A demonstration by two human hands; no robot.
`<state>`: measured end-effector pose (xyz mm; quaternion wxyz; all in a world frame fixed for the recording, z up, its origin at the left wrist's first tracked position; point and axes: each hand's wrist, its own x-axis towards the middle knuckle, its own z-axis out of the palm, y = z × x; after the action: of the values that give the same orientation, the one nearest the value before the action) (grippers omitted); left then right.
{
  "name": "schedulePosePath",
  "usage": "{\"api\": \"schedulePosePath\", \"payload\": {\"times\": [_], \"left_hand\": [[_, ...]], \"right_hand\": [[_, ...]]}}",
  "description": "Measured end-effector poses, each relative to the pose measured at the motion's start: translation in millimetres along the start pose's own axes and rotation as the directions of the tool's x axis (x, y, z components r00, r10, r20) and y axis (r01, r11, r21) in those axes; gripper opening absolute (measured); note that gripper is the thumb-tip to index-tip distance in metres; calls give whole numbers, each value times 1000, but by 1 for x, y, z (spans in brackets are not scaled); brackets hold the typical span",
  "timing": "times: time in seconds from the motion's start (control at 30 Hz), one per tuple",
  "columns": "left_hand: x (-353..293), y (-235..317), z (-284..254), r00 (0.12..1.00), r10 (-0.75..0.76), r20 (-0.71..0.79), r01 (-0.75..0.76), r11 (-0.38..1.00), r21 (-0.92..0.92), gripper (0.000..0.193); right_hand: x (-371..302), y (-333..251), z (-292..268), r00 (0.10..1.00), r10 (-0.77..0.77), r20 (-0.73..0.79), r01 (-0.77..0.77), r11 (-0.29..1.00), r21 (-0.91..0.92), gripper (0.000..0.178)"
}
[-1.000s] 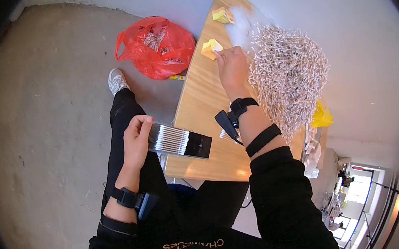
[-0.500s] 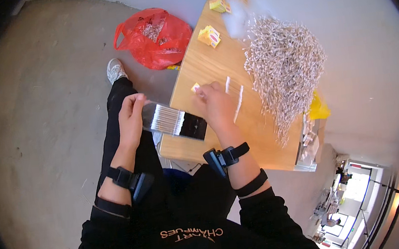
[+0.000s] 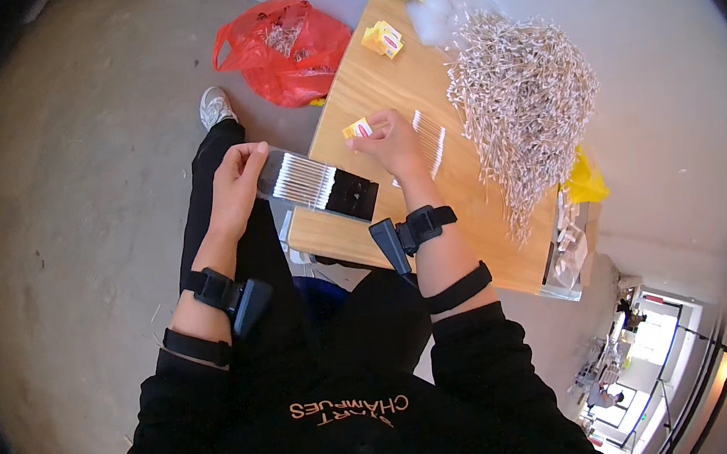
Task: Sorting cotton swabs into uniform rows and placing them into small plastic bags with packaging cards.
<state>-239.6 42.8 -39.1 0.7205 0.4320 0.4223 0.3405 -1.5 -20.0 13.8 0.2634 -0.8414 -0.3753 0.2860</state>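
Observation:
My left hand [image 3: 238,187] pinches the end of a clear plastic bag [image 3: 267,181], held over my leg and the table's near edge. Inside it lies a neat row of cotton swabs [image 3: 301,181] beside a black panel [image 3: 351,195]. The fingers of my right hand [image 3: 392,145] are closed on a small yellow and white card [image 3: 357,129], just above the tabletop. Right of that hand, a row of loose cotton swabs [image 3: 431,137] rests on the wooden table [image 3: 471,224], partly hidden by my hand and wrist.
A large heap of cotton swabs [image 3: 527,92] covers the table's right side. Stacks of yellow cards [image 3: 382,39] and clear plastic film [image 3: 433,13] lie at the far end. A red plastic bag [image 3: 306,41] stands on the floor; a yellow bag [image 3: 587,179] lies beyond the heap.
My right hand has come up slightly from the table, and the yellow card now shows between its fingers. My left hand still holds the bag. The whole view has shifted a little.

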Motion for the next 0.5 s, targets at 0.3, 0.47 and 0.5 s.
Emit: {"api": "schedulePosePath", "payload": {"times": [0.3,0.47,0.5], "left_hand": [[1,-6,-3,1000,-13,22,13,1000,-9,31],[-2,5,11,999,40,-1,-39,980,197,32],[-2,5,8,999,33,-5,-31,979,201,32]], "right_hand": [[-18,-1,10,982,-48,-180,44,999,-27,43],[-19,15,-1,995,93,-31,-76,933,351,32],[-22,13,0,995,99,-24,-84,932,353,32]]}}
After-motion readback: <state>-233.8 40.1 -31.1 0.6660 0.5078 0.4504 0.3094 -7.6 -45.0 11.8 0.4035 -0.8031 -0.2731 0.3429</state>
